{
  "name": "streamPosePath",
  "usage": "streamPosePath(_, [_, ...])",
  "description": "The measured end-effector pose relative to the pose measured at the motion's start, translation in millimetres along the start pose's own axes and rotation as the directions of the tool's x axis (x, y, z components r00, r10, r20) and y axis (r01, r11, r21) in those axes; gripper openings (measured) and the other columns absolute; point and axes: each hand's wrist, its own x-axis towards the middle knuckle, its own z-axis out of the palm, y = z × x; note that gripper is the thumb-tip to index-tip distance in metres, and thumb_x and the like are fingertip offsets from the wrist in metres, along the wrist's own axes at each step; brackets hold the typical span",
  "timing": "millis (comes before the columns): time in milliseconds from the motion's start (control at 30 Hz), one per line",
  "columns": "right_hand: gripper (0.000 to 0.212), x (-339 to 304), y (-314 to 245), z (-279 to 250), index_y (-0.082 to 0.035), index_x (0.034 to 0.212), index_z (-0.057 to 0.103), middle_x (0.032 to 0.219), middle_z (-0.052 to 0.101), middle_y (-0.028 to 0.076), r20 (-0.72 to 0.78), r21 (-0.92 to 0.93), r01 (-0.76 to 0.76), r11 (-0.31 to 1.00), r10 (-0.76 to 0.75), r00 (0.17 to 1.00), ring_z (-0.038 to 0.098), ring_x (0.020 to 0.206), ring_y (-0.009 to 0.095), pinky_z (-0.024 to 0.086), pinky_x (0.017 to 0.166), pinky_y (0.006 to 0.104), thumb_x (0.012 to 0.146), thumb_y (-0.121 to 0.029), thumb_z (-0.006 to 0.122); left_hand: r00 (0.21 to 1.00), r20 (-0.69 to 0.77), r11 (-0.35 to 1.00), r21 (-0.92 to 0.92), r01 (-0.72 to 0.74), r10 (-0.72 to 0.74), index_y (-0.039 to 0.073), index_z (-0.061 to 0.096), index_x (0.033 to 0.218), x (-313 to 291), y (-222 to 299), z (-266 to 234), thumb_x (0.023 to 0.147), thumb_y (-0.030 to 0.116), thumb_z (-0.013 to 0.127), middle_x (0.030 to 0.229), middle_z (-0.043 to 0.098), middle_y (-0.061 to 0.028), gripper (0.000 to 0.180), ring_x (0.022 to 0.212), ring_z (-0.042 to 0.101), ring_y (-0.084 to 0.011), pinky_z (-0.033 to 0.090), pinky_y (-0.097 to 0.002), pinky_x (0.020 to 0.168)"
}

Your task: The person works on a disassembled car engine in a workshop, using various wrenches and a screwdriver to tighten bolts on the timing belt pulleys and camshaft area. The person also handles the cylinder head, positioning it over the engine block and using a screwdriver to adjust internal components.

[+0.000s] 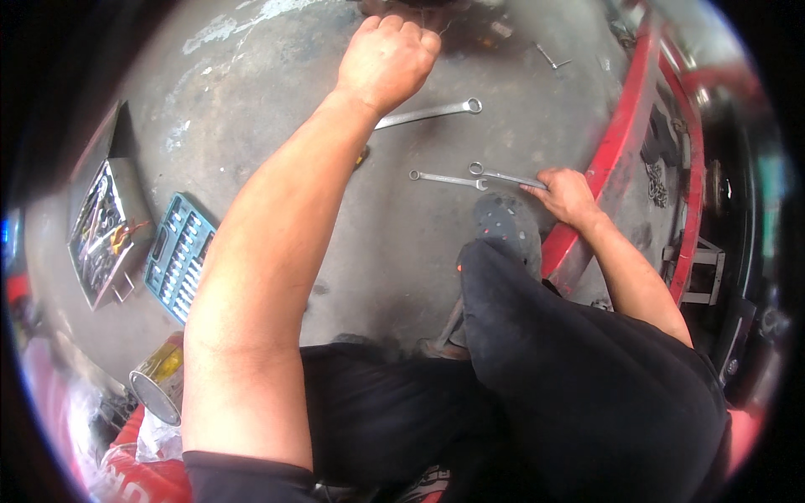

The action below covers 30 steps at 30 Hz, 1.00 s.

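At the top of the head view, my left hand (pixel 388 60) is closed in a fist beside a dark object (pixel 419 5) cut off by the upper edge. Whatever the fingers grip, if anything, is hidden. My right hand (pixel 567 198) grips one end of a combination wrench (pixel 507 177), its ring end pointing left, low over the floor. Close to it lies a smaller combination wrench (pixel 443 178). A larger wrench (pixel 432 111) rests on the floor farther off, its near end covered by my left forearm.
A red metal frame (pixel 625 126) runs along the right, beside my right hand. To the left are an open metal toolbox (pixel 107 226), a blue socket case (pixel 180 251) and a can (pixel 159 381). A small metal tool (pixel 551 59) lies far right on the concrete floor (pixel 268 75).
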Motion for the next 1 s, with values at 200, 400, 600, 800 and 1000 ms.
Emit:
streamPosePath(200, [0.049, -1.0, 0.2, 2.1, -0.001, 0.081, 0.069, 0.083, 0.067, 0.023, -0.019, 0.013, 0.024, 1.0, -0.023, 1.0, 0.065, 0.087, 0.045, 0.051, 0.077, 0.0531, 0.095, -0.048, 0.065, 0.999, 0.03, 0.999, -0.008, 0.043, -0.043, 0.014, 0.065, 0.095, 1.6, -0.2, -0.6, 0.083, 0.012, 0.062, 0.087, 0.066, -0.0035, 0.012, 0.091, 0.066, -0.0236, 0.052, -0.0409, 0.083])
streamPosePath(400, [0.049, 0.8, 2.1, 3.6, 0.001, 0.081, 0.068, 0.081, 0.066, 0.024, -0.039, 0.047, 0.006, 0.999, -0.004, 0.999, 0.064, 0.084, 0.045, 0.049, 0.076, 0.0527, 0.095, -0.047, 0.066, 1.0, 0.006, 0.999, 0.035, 0.017, -0.018, 0.014, 0.064, 0.092, 9.8, -3.5, -2.0, 0.083, 0.012, 0.062, 0.085, 0.066, -0.0041, 0.009, 0.09, 0.066, -0.024, 0.052, -0.0403, 0.082])
streamPosePath(600, [0.05, 4.9, 3.4, 2.8, -0.001, 0.084, 0.07, 0.083, 0.067, 0.024, -0.062, 0.103, 0.007, 0.995, -0.001, 0.998, 0.065, 0.085, 0.045, 0.05, 0.078, 0.053, 0.095, -0.049, 0.064, 0.999, -0.034, 0.999, 0.05, 0.008, -0.006, 0.013, 0.064, 0.089, 16.5, -5.5, -2.7, 0.084, 0.012, 0.061, 0.082, 0.067, -0.0051, 0.006, 0.087, 0.066, -0.0253, 0.052, -0.0412, 0.081])
streamPosePath(800, [0.05, 3.5, 7.5, 3.5, 0.001, 0.081, 0.068, 0.081, 0.066, 0.023, -0.129, 0.148, 0.036, 0.988, -0.017, 0.991, 0.064, 0.083, 0.044, 0.049, 0.076, 0.0524, 0.095, -0.047, 0.065, 1.0, 0.021, 0.994, 0.111, -0.01, 0.007, 0.013, 0.066, 0.089, 26.0, -10.3, -9.4, 0.084, 0.012, 0.059, 0.085, 0.068, -0.0057, 0.008, 0.09, 0.066, -0.0258, 0.051, -0.0417, 0.084])
streamPosePath(1000, [0.051, 5.9, 7.2, 0.8, -0.003, 0.086, 0.073, 0.086, 0.07, 0.022, -0.082, 0.167, 0.028, 0.986, -0.015, 0.997, 0.067, 0.089, 0.043, 0.054, 0.081, 0.0517, 0.095, -0.053, 0.063, 0.998, 0.038, 0.992, 0.121, -0.046, 0.042, 0.013, 0.067, 0.087, 35.6, -11.3, -13.6, 0.084, 0.013, 0.058, 0.086, 0.068, -0.0065, 0.009, 0.091, 0.066, -0.0263, 0.051, -0.042, 0.085])
